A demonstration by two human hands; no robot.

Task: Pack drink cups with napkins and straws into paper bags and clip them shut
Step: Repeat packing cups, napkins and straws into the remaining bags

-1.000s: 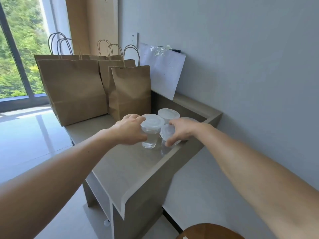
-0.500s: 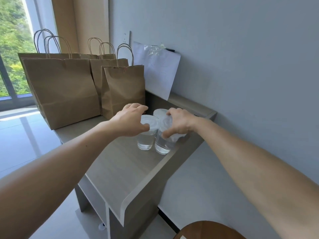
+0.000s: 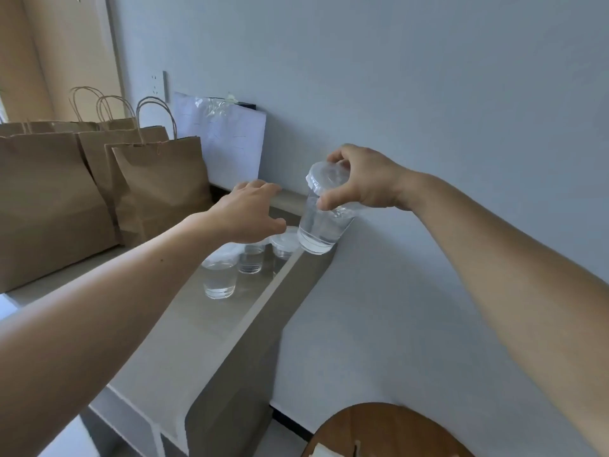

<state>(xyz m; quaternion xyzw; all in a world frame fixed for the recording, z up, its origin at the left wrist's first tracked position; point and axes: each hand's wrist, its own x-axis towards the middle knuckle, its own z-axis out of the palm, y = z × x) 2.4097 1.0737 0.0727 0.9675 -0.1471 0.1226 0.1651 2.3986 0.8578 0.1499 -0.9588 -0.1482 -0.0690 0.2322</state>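
My right hand (image 3: 362,179) grips a clear lidded drink cup (image 3: 321,222) by its rim and holds it tilted in the air above the shelf's raised edge. Three more clear lidded cups stand on the grey shelf (image 3: 184,338): the nearest cup (image 3: 219,278), a middle cup (image 3: 251,258) and a far cup (image 3: 284,245) partly behind the lifted one. Above them my left hand (image 3: 250,212) hovers with its fingers spread, holding nothing. Several brown paper bags with twisted handles stand at the back left, the nearest bag (image 3: 161,186) just left of my left hand.
A white sheet with clear plastic (image 3: 224,143) leans on the wall behind the bags. The grey wall runs along the right of the shelf. A round brown wooden table (image 3: 389,430) shows at the bottom right, below the shelf.
My right hand has lifted one cup off the shelf, up and to the right. My left hand has let go of its cup and risen above the remaining cups.
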